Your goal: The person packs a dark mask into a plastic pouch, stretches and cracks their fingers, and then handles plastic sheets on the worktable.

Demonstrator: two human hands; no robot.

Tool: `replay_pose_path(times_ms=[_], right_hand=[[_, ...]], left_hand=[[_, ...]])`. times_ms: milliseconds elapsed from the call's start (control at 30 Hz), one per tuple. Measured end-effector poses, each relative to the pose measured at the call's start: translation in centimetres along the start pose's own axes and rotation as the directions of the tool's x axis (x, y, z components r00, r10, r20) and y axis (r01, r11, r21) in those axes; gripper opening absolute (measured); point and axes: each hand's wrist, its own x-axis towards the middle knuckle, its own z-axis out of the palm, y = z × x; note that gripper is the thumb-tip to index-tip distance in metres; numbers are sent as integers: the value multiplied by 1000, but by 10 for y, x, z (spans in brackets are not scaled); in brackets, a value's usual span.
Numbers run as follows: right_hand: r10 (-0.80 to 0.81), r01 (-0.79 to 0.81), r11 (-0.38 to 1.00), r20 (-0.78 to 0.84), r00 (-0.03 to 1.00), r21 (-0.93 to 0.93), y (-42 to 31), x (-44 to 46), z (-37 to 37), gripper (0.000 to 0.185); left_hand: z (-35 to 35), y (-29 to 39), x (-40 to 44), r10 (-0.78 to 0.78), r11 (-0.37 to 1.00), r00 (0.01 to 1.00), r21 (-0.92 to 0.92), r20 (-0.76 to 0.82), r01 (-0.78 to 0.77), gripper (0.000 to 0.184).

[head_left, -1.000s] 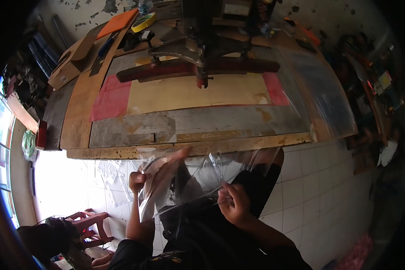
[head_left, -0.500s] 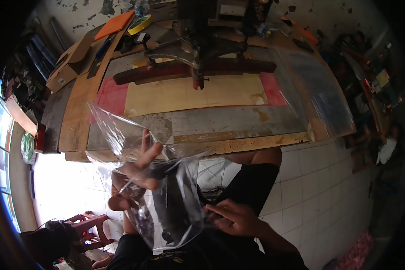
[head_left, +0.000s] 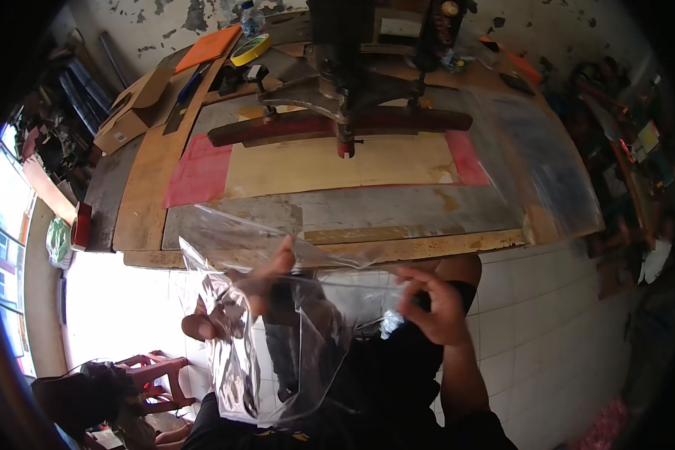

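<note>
Clear, shiny plastic sheeting [head_left: 236,375] hangs in folds over my lap, below the bench's front edge. My left hand [head_left: 240,304] holds it from the left, with the thumb out to one side and a finger pointing up; folds of plastic partly cover the fingers. On the other side my right hand [head_left: 436,306] pinches an upper edge of the sheeting between thumb and fingertips, drawing it out to the right. Whether the plastic is a bag or loose sheets, I cannot tell.
A metal press [head_left: 341,105] with a red-edged bar stands over a yellow sheet [head_left: 337,165] with pink ends on the bench. Around it are a cardboard box [head_left: 131,120], yellow tape roll [head_left: 250,49], water bottle [head_left: 252,19] and plastic sheets [head_left: 555,165]. A red stool [head_left: 157,379] stands lower left.
My right hand has moved up and right, from beside the lower sheeting to its upper edge, stretching it. My left hand's raised fingers have shifted slightly right and down. The view has shifted a little.
</note>
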Motion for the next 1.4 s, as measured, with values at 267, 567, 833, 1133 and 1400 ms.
replay_pose_path(times_ms=[267, 567, 833, 1133, 1400], right_hand=[[-221, 402, 809, -411, 885, 430, -67, -52, -113, 28], [-178, 160, 984, -450, 875, -77, -106, -58, -163, 38], [177, -243, 949, -298, 938, -200, -129, -44, -149, 32], [416, -490, 761, -261, 871, -424, -109, -64, -133, 22], [48, -141, 636, -144, 988, -759, -82, -63, -53, 70]], left_hand=[[-8, 47, 35, -556, 744, 831, 451, 8, 493, 26], [7, 14, 82, -263, 662, 896, 608, -358, 438, 20], [19, 49, 90, -411, 572, 793, 551, -449, 608, 19], [21, 27, 28, -656, 585, 672, 331, -343, 740, 22], [37, -34, -17, -612, 753, 624, -118, -487, 647, 26]])
